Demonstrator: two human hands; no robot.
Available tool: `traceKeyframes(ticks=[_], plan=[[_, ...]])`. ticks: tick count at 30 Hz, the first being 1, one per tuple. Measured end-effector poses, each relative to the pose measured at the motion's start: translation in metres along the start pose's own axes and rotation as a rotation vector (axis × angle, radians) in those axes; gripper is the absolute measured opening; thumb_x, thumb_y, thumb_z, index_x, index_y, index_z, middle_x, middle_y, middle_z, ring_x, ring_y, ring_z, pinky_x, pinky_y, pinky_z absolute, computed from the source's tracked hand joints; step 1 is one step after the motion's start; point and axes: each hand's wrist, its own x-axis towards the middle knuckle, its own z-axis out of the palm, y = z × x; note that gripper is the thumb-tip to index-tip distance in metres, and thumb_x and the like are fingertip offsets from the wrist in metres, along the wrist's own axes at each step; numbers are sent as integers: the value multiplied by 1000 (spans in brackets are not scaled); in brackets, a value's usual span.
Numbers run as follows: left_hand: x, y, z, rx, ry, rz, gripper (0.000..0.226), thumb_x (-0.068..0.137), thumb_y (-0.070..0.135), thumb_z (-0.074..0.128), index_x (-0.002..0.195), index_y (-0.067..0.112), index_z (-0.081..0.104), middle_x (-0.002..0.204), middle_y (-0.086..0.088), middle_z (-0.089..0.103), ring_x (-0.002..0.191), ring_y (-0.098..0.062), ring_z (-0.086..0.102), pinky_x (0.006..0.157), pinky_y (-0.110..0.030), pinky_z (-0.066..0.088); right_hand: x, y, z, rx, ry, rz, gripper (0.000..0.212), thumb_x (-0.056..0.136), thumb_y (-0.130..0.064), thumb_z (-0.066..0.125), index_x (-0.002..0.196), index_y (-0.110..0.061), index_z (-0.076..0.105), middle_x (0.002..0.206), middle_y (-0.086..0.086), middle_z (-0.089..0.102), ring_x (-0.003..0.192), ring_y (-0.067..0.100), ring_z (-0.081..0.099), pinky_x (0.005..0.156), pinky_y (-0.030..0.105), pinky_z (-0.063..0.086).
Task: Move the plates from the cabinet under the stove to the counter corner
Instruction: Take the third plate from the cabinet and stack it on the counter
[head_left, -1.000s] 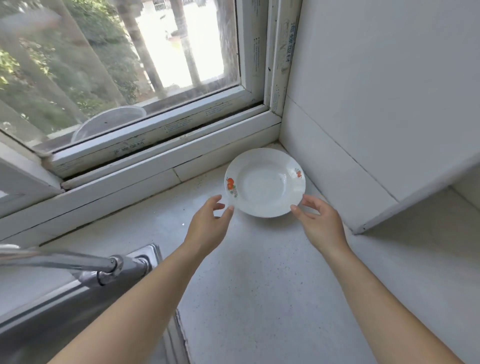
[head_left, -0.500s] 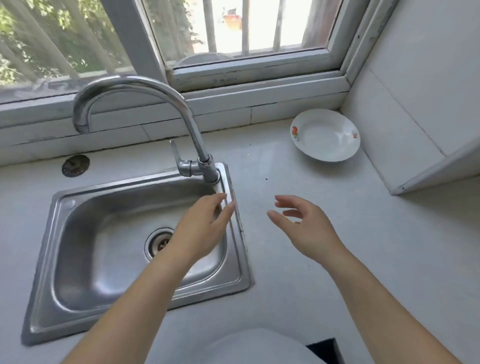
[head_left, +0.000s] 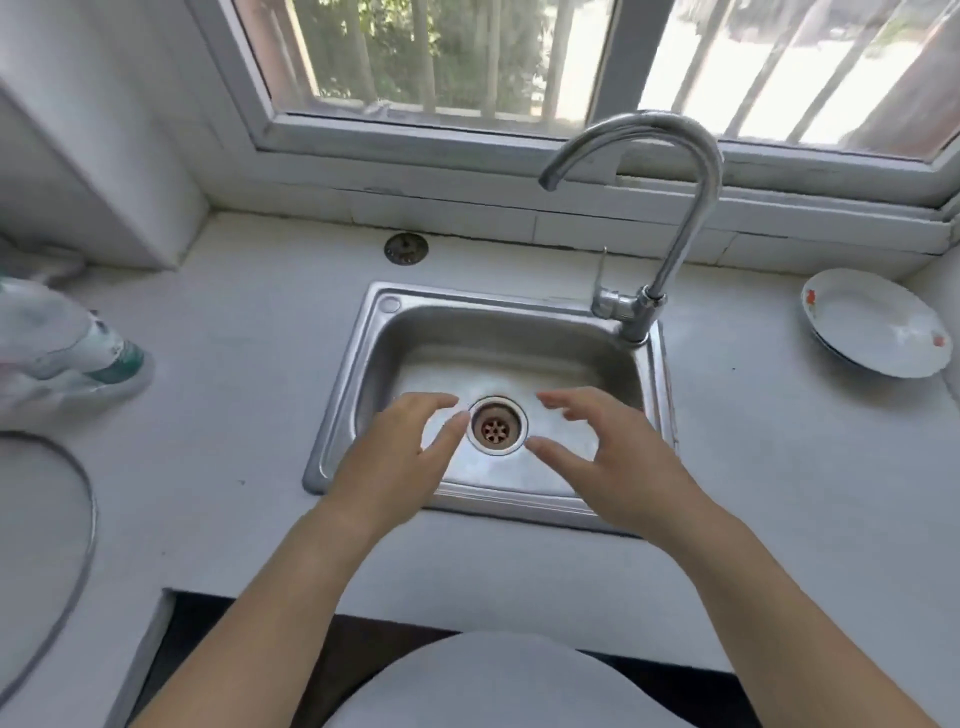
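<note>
While both forearms are stretched out over the steel sink (head_left: 493, 338), nothing is held in either grip. In the head view, the left grip (head_left: 400, 457) is seen wide, its fingers straight and loosely spread just left of the drain (head_left: 497, 426). The right grip (head_left: 618, 467) is likewise wide, thumb and fingers parted and slightly bent, just right of the drain. Whether either grip touches the basin cannot be told.

The white plate (head_left: 872, 322), marked with small red-orange flowers on its rim, is set on the pale surface (head_left: 234, 415) in the far right corner, below the window (head_left: 467, 52) and well apart from both grips. Whether one plate or a stack lies there cannot be told.

A curved faucet (head_left: 691, 208) is mounted at the sink's far right corner. A round metal strainer (head_left: 405, 248) is laid on the surface behind the sink. At the left edge a blurred bottle with a green cap (head_left: 119, 358) is seen lying on the surface.
</note>
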Motion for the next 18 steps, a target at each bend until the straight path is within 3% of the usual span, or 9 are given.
traceKeyframes(ticks=[2,6,10,18], plan=[[-16,-25,-19,-7,13,-33,42,94,47,39,129,29,51,134,12,50,122,-8,47,100,-26,38,2,-22,21,-7,-16,-48,43,83,-39,63,124,-31,53,115,-24,50,105,-6,45,82,-4,27],[-51,-74,-52,-31,54,-92,41,94,47,39,130,30,49,136,13,48,120,-5,47,97,-23,37,1,-62,66,1,-84,-130,45,83,-42,63,126,-32,52,119,-21,51,106,0,50,92,17,38],[-94,-125,-80,-44,139,-204,42,94,47,39,132,30,47,137,13,46,121,-5,45,99,-21,35,0,-107,110,-9,-175,-227,46,84,-44,61,126,-32,51,119,-21,49,103,-2,51,92,20,42],[-213,-205,-111,-118,385,-541,40,94,45,40,131,31,47,138,16,45,122,-4,45,96,-20,34,-3,-207,201,-61,-544,-501,45,84,-45,60,127,-33,51,121,-21,53,104,0,53,93,21,44]])
